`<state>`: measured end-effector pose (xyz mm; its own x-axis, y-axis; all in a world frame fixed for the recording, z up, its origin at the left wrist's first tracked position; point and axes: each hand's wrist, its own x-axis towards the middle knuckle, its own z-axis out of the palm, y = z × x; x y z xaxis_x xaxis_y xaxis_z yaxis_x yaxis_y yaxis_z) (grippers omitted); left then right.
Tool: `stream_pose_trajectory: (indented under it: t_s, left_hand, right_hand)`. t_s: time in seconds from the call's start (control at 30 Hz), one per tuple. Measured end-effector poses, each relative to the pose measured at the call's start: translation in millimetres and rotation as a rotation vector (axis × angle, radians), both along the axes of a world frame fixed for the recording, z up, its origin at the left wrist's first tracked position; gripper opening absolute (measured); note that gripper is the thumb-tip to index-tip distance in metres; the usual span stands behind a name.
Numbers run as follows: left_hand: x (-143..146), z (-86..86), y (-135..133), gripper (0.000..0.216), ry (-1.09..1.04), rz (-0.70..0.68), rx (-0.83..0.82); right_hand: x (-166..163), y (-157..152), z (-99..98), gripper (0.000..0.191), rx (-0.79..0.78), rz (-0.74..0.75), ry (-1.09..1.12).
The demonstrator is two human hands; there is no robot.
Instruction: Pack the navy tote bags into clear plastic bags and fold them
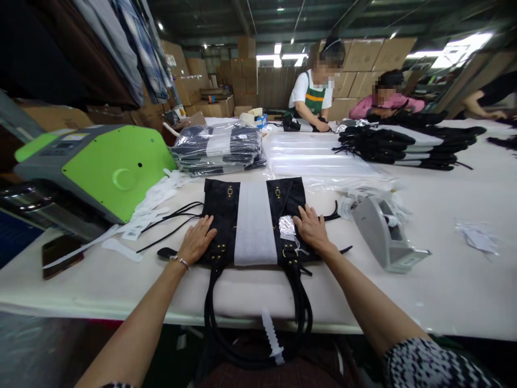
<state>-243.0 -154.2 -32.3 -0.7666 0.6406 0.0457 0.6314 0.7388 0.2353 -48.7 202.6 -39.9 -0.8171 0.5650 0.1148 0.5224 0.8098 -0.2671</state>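
A black handbag (220, 218) lies flat on the table in front of me, its handles hanging over the near edge. A pale grey-white wrap (254, 223) crosses its middle. My left hand (197, 238) rests flat on the bag's left side, fingers stretched out. On the right side lies my right hand (313, 229), palm down with fingers apart, beside a silvery tag (287, 226). Black cords stick out from both sides of the bag. A white toothed strip (271, 334) hangs by the handles.
At left stand a green and grey machine (121, 167), a phone (60, 256) and white label strips (155, 196). Plastic-wrapped bags (220, 145) and clear plastic sleeves (315, 156) lie behind. At right are a grey dispenser (382, 234) and stacked black bags (404, 145). Co-workers (311, 97) work across the table.
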Motion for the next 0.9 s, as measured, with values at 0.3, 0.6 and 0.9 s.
stream_pose_trajectory:
  t_s: [0.3, 0.6, 0.9]
  left_hand:
    - [112, 66.0, -10, 0.033, 0.171, -0.149, 0.411]
    - [257, 27.8, -14, 0.045, -0.665, -0.335, -0.049]
    - [270, 16.8, 21, 0.017, -0.905, -0.255, 0.257]
  right_hand:
    - [50, -31, 40.7, 0.048, -0.015, 0.053, 0.435]
    - [205, -148, 14.7, 0.046, -0.853, 0.052, 0.013]
    - [193, -191, -18.9, 0.054, -1.444, 0.068, 0.243]
